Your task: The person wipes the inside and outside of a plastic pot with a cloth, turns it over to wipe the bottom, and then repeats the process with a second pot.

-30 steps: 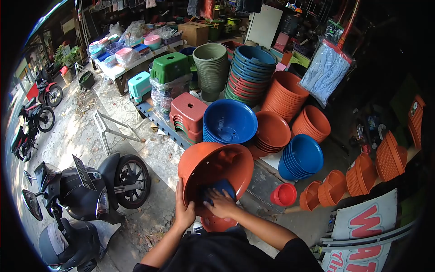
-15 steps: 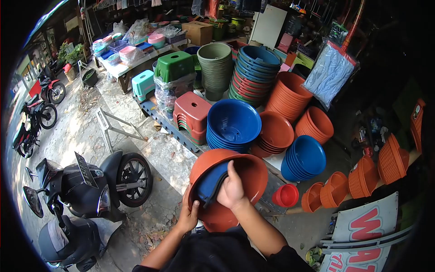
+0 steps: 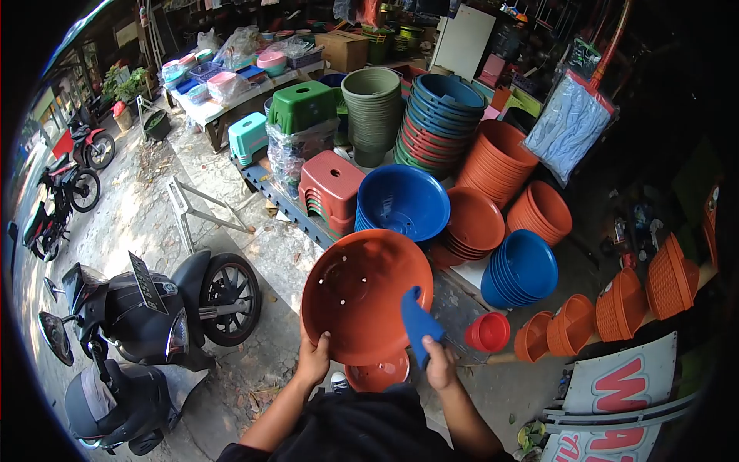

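A terracotta-coloured plastic pot [image 3: 362, 308] is tilted so that its inside faces me, with light showing through several small holes in its base. My left hand [image 3: 314, 359] grips its lower left rim, thumb on the inner side. In my right hand [image 3: 440, 365] is a folded blue cloth [image 3: 420, 323], which overlaps the pot's right edge in this view. The fingers are closed round the cloth's lower end. Below the held pot, close to my body, another terracotta pot [image 3: 379, 373] shows in part.
Ahead stand stacked blue basins [image 3: 404, 202], terracotta pots [image 3: 500, 158], blue pots [image 3: 519, 269] and red stools [image 3: 331, 185]. A small red pot [image 3: 487, 333] and orange woven-pattern planters [image 3: 570, 323] are on the right. A parked scooter [image 3: 146, 323] and a metal frame [image 3: 202, 208] are on the left.
The cloth has come out of the pot's inside to its right edge with my right hand. The pot has turned to show its base, and my left hand stays on its rim.
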Motion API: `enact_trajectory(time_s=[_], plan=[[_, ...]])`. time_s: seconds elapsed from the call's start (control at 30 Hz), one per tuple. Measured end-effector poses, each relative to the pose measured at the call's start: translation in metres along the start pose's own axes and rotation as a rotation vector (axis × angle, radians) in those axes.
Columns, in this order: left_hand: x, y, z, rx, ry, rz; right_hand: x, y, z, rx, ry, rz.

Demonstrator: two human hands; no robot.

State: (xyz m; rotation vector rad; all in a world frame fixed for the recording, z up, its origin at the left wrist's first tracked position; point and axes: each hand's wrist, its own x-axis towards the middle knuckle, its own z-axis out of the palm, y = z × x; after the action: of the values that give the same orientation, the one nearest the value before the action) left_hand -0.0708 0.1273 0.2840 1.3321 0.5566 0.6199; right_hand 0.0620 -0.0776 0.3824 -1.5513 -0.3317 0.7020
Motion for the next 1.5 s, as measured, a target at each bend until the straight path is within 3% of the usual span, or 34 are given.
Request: enact_trajectory(time_s=[0.03,0.07,0.1,0.13,0.17,0.23,0.33,0.4,0.53,0.73,0.9,0.93,1.03,1.1,1.13,1.2,1.23,1.33,1.47,1.5], plan=[[0.000,-0.005,0.003,-0.020,0.018,-0.026,0.002,0.025,0.014,-0.004,-0.144,0.065],[0.000,-0.006,0.006,-0.018,0.001,-0.026,0.008,0.041,0.033,-0.218,-0.228,-0.251],[0.000,-0.007,0.010,-0.067,0.011,-0.071,0.008,0.047,0.047,-0.559,-0.354,-0.354],[0.001,-0.004,0.014,-0.114,0.023,-0.116,0.005,0.055,0.062,-0.672,-0.471,-0.379],[0.000,0.001,0.020,-0.112,0.013,-0.117,0.003,0.058,0.073,-0.778,-0.423,-0.421],[-0.005,0.022,0.031,0.050,0.130,0.070,0.005,0.052,0.080,-0.881,-0.382,-0.461],[-0.007,0.019,0.028,-0.218,0.093,-0.077,0.017,0.056,0.080,-0.947,-0.436,-0.456],[-0.006,0.032,0.031,-0.174,0.103,-0.067,0.024,0.065,0.080,-1.038,-0.302,-0.646],[-0.002,0.026,0.018,-0.247,0.112,-0.047,0.029,0.049,0.059,-1.118,-0.397,-0.736],[0.014,0.049,-0.035,-0.051,-0.026,0.008,0.070,0.056,-0.005,-1.385,-0.506,-1.164],[0.027,0.089,-0.056,0.129,-0.080,0.020,0.080,0.046,0.007,-1.440,-0.364,-1.406],[0.029,0.086,-0.057,0.130,-0.060,0.029,0.082,0.046,0.014,-1.432,-0.376,-1.427],[0.021,0.065,-0.040,-0.092,0.279,-0.016,0.084,0.045,0.040,-1.292,-0.286,-1.382],[0.003,0.037,-0.008,-0.245,0.454,-0.238,0.081,0.057,0.061,-1.252,-0.268,-1.326],[-0.007,0.032,0.009,-0.279,0.440,-0.345,0.079,0.065,0.071,-1.231,-0.231,-1.249],[-0.013,-0.029,0.016,-0.365,0.346,-0.297,0.073,0.082,0.089,-1.196,-0.244,-1.225],[-0.014,-0.021,0.011,-0.297,0.320,-0.384,0.069,0.091,0.096,-1.189,-0.251,-1.179],[-0.016,-0.046,-0.015,-0.155,0.316,-0.300,0.068,0.109,0.105,-1.173,-0.311,-1.152],[-0.031,-0.042,-0.026,-0.154,0.408,-0.283,0.072,0.113,0.110,-1.158,-0.445,-1.177],[-0.033,-0.030,-0.030,-0.245,0.421,-0.357,0.075,0.112,0.109,-1.164,-0.474,-1.212]])
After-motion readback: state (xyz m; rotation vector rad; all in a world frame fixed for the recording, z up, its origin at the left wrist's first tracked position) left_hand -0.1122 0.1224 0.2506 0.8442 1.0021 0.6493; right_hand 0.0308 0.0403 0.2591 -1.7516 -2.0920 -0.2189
